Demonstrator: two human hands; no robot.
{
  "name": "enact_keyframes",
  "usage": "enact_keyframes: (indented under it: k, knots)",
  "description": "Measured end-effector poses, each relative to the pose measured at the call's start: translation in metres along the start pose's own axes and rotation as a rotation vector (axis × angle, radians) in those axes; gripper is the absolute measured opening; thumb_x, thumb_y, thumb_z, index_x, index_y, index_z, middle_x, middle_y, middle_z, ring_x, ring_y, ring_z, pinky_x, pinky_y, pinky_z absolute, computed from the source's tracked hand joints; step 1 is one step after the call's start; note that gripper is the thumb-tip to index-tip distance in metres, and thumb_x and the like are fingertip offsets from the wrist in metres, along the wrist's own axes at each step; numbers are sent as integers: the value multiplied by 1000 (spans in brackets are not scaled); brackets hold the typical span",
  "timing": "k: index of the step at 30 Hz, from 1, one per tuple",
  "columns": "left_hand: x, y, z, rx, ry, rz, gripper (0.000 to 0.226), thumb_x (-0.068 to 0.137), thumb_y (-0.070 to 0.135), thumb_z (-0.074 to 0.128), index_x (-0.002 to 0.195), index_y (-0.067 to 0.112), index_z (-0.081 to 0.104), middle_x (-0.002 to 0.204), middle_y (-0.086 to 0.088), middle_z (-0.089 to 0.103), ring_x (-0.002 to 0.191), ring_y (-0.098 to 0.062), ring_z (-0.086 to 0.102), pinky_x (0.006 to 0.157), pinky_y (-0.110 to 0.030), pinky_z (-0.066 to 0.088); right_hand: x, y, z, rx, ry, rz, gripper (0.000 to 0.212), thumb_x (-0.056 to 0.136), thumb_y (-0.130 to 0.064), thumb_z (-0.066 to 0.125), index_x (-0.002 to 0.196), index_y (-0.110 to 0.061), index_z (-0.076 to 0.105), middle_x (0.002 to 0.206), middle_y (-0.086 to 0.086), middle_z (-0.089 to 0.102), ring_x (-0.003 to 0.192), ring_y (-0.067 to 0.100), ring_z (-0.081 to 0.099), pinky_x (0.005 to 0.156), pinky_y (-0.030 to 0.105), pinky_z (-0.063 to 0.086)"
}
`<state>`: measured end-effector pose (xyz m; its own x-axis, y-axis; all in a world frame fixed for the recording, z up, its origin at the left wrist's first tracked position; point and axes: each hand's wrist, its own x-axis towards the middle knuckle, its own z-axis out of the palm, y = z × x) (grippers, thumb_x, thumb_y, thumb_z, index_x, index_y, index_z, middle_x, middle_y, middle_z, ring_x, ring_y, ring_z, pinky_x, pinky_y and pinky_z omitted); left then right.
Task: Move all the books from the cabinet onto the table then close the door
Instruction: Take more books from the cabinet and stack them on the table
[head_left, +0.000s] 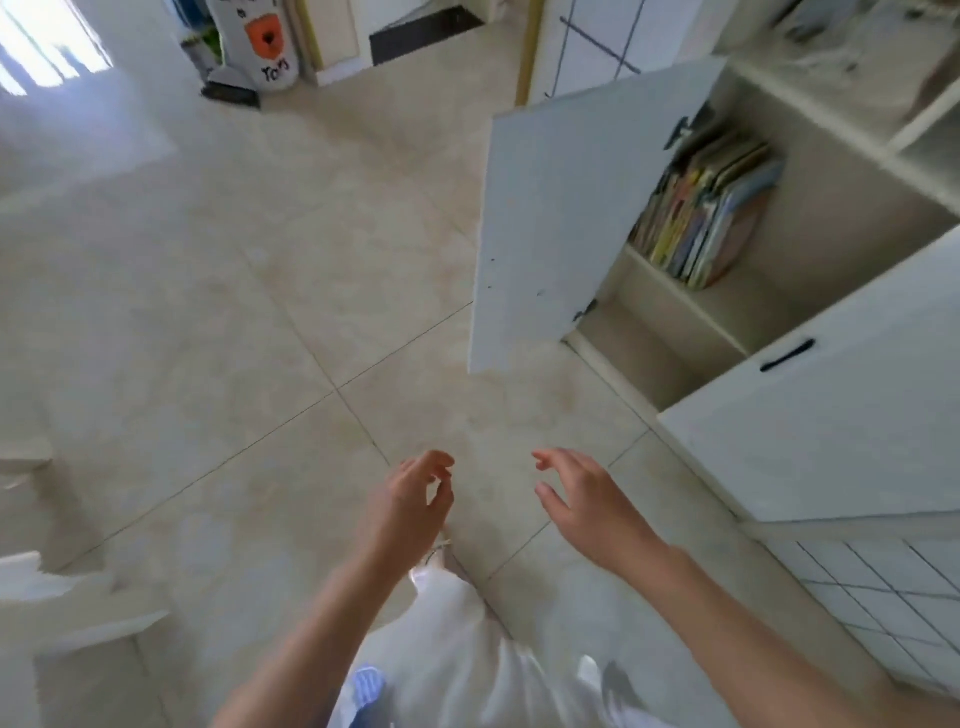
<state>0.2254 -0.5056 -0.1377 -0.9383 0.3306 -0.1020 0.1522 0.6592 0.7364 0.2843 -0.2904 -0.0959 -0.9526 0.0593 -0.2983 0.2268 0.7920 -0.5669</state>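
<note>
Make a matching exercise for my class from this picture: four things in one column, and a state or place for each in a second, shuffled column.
Column 1
1. cabinet door
2. books
3. left hand
4. neighbouring door with the black handle

Column 2
A. closed
B. swung open
C. empty, over the floor
D. leaning on the shelf

Pairs: 1-B, 2-D, 3-C, 4-A

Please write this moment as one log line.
door: open | books: in cabinet | left hand: empty | right hand: empty
</note>
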Motion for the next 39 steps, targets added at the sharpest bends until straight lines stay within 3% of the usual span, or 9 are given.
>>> enact_keyframes:
  k: [10,16,20,23,29,34,39]
  knots:
    - [170,75,49,25,-252,160,22,88,13,61,107,24,62,89,14,66,88,-13,65,78,-33,54,68,70,-94,27,179,257,37,96,-22,47,132,-14,49,126,0,57,121,18,47,101,30,39]
    - [250,124,80,15,-369,274,21,90,14,59,110,22,62,94,10,68,91,-11,64,81,-29,52,95,94,-134,187,325,405,32,94,-25,54,126,-21,53,120,-10,57,117,9,50,99,22,36]
    - [287,153,106,17,-431,265,22,89,13,58,109,22,63,93,9,68,92,-13,64,82,-31,52,99,112,-151,205,352,431,34,93,-23,57,126,-23,54,123,-13,57,117,4,50,102,23,38]
    - [312,167,130,5,-468,243,19,88,14,59,104,23,65,91,9,68,90,-12,65,80,-33,54,112,139,-172,199,368,438,33,91,-18,59,123,-23,56,117,-13,60,115,6,53,95,15,35]
    - [359,198,180,-21,-483,112,17,91,18,58,104,26,64,89,16,63,86,-5,61,71,-19,45,170,197,-236,68,276,348,34,91,-16,58,125,-14,56,123,-1,60,117,12,52,93,14,33]
    - [393,227,227,-62,-436,90,18,89,11,60,105,17,66,88,10,64,85,-9,63,81,-21,48,224,253,-298,-30,154,257,36,94,-19,55,130,-17,52,131,1,55,122,18,50,102,36,44]
    - [423,251,274,-78,-410,33,24,87,8,59,108,19,64,96,11,63,88,-9,61,82,-18,45,280,302,-340,-133,59,209,45,92,-16,60,135,-20,47,130,-1,53,119,17,51,91,22,40]
